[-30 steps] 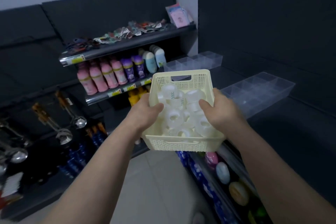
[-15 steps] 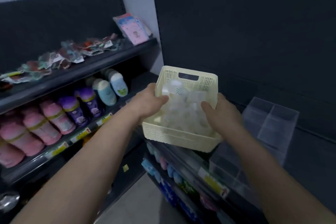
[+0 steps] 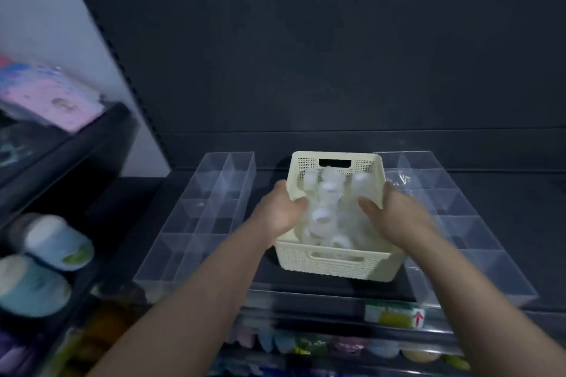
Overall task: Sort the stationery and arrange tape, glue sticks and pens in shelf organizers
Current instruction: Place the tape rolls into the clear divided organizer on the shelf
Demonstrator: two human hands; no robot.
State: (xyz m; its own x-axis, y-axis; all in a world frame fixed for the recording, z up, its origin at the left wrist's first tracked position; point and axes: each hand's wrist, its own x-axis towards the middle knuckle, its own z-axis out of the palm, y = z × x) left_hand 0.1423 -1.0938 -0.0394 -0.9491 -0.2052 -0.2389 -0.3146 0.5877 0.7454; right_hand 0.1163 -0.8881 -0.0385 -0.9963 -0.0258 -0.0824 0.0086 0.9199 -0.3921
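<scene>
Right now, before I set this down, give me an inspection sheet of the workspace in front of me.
Surface: dark shelf, carrying two clear organizers.
Job's things: cream basket of white tape rolls, between the left organizer and the right organizer; I cannot tell whether it rests on the shelf. No stationery seen in the compartments.
Clutter: crinkled clear plastic at the right organizer's far end, too blurred to name.
Hands: left hand grips the basket's left rim; right hand grips its right rim.
Cables: nothing seen.
Surroundings: bottles on the rack at left; price label on the shelf edge; blurred coloured goods below.
</scene>
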